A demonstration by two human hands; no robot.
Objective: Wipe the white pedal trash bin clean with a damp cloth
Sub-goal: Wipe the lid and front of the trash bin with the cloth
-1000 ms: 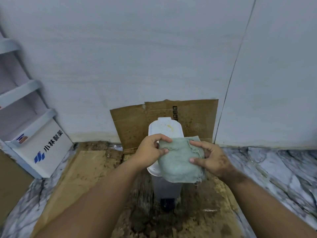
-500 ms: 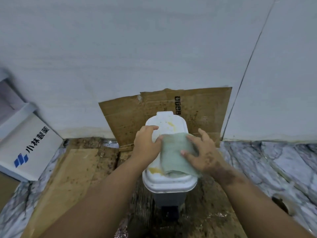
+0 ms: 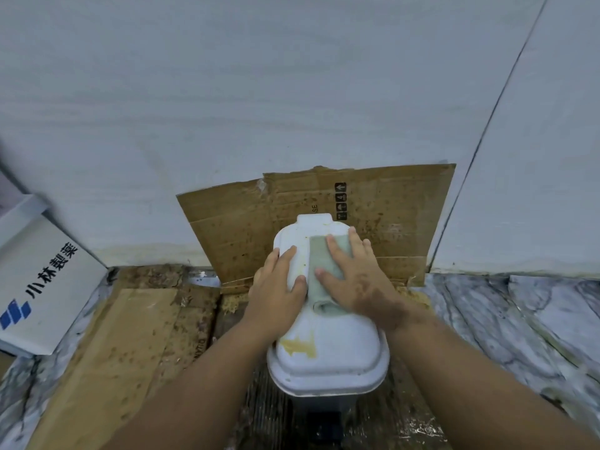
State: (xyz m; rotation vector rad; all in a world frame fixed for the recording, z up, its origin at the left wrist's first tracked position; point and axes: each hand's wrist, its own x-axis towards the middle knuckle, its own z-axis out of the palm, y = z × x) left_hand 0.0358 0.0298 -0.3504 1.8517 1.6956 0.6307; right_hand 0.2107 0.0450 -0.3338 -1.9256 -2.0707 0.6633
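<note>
Right hand [image 3: 357, 280], fingers flat, presses cloth [image 3: 319, 254] onto bin lid [image 3: 328, 339]. Left hand [image 3: 272, 293] flat at lid's 9 o'clock.

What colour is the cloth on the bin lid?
Pale green cloth, seen in the head view.

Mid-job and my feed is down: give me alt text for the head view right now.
The right hand presses a folded green cloth flat onto the white bin lid, while the left hand rests on the lid's left side. A yellow stain shows near the lid's front edge; spattered cardboard leans on the wall behind.
</note>
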